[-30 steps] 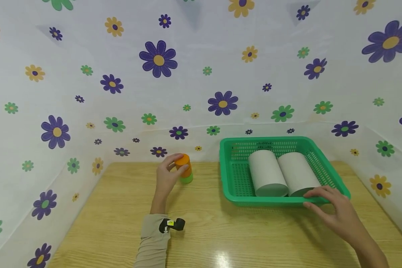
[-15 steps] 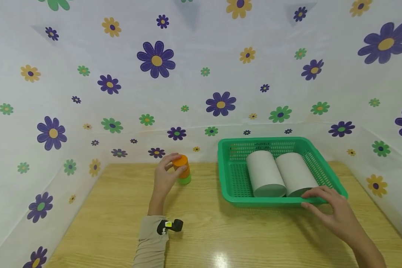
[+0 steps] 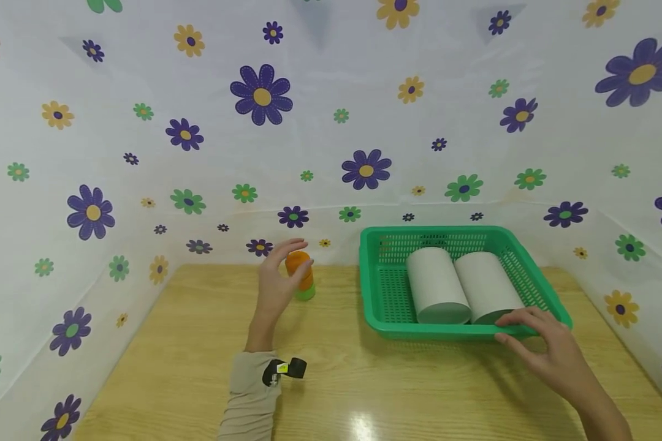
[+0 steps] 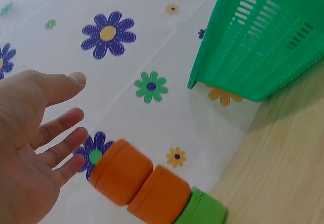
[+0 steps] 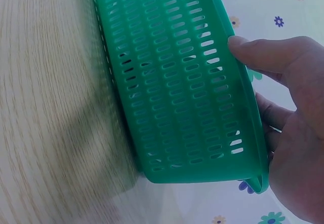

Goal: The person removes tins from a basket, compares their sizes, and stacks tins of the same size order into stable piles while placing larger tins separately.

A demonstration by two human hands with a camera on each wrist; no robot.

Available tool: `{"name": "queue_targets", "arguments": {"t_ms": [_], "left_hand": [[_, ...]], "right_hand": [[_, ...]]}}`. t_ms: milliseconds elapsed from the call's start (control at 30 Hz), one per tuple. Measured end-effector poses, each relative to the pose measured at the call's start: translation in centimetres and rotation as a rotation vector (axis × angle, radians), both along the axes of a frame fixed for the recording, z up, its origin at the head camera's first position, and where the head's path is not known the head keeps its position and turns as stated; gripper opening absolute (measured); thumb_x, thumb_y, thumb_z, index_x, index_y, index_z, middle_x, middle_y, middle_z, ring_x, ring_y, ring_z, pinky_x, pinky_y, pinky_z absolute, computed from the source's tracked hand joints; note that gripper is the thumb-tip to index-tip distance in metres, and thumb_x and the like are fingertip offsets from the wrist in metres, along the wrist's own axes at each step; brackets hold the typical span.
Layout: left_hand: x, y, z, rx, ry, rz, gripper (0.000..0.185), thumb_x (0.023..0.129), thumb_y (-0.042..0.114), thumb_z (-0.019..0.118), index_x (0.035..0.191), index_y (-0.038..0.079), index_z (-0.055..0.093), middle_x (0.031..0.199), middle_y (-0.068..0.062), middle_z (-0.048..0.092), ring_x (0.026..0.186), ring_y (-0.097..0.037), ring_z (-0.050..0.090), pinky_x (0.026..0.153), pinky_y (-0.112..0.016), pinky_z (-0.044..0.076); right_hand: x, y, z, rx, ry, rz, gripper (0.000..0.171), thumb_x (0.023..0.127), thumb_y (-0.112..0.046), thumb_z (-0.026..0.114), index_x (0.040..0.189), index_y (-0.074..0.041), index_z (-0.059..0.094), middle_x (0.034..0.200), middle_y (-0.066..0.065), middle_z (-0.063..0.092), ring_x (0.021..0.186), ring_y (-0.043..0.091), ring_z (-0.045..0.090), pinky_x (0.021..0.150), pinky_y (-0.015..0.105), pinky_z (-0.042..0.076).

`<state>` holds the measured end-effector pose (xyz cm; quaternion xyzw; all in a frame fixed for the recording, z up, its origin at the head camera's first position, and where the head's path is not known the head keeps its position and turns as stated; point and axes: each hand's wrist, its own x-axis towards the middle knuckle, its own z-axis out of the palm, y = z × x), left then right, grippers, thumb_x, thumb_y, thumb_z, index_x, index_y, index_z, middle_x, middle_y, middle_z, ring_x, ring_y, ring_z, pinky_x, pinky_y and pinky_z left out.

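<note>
A small stack (image 3: 300,277) of two orange cups on a green one stands upright near the table's back edge, also in the left wrist view (image 4: 147,186). My left hand (image 3: 280,272) hovers just left of its top with fingers spread (image 4: 35,133), holding nothing. A green mesh basket (image 3: 436,331) sits at the right with two white cylinders (image 3: 437,285) (image 3: 488,285) lying side by side in it. My right hand (image 3: 532,327) grips the basket's near right rim, thumb on top and fingers under the edge (image 5: 288,82).
The wooden table (image 3: 331,380) is enclosed on three sides by a white flower-print sheet (image 3: 331,122). A small black camera (image 3: 287,369) sits on my left sleeve. Bare wood lies between the stack and the basket (image 5: 172,82) and along the front.
My left hand has let go of the orange stack and opened its fingers, lifting slightly. The stack stays standing. My right hand and the basket have not moved.
</note>
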<state>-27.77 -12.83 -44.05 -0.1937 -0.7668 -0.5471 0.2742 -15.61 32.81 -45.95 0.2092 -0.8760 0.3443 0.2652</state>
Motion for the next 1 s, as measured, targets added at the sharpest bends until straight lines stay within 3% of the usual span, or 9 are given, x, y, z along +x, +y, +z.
{"name": "queue_targets", "arguments": {"t_ms": [133,367,667,1000], "left_hand": [[0.1,1.1,0.1,-0.026,0.015,-0.054,0.032,0.092,0.008,0.077,0.124,0.004,0.071,0.13,-0.012,0.066,0.127,-0.029,0.057,0.111,-0.051,0.043],[1.1,4.2,0.1,-0.109,0.019,-0.145,0.034,0.093,0.008,0.076,0.126,0.008,0.07,0.128,-0.008,0.067,0.116,-0.029,0.062,0.099,-0.05,0.051],[1.6,7.7,1.3,-0.12,-0.102,-0.268,0.039,0.095,0.01,0.074,0.133,0.004,0.065,0.132,-0.01,0.063,0.115,-0.031,0.063,0.099,-0.05,0.054],[1.6,10.4,3.0,-0.249,-0.215,-0.293,0.048,0.097,0.018,0.072,0.143,0.011,0.058,0.138,-0.011,0.059,0.117,-0.025,0.062,0.095,-0.042,0.056]], "right_hand": [[0.0,-0.1,0.1,0.0,0.003,0.001,0.042,0.07,0.009,0.087,0.099,-0.019,0.074,0.1,-0.006,0.067,0.102,-0.005,0.052,0.091,0.007,0.033],[0.1,-0.4,0.1,0.007,0.007,-0.003,0.04,0.071,0.007,0.087,0.098,-0.019,0.074,0.099,-0.006,0.067,0.102,-0.005,0.052,0.091,0.009,0.032],[0.0,-0.2,0.1,0.014,0.01,-0.022,0.039,0.072,0.006,0.087,0.098,-0.02,0.074,0.099,-0.006,0.067,0.102,-0.005,0.05,0.09,0.011,0.032],[0.0,-0.3,0.1,0.022,0.002,-0.032,0.037,0.072,0.003,0.088,0.098,-0.019,0.075,0.098,-0.006,0.067,0.102,-0.005,0.05,0.088,0.016,0.033]]}}
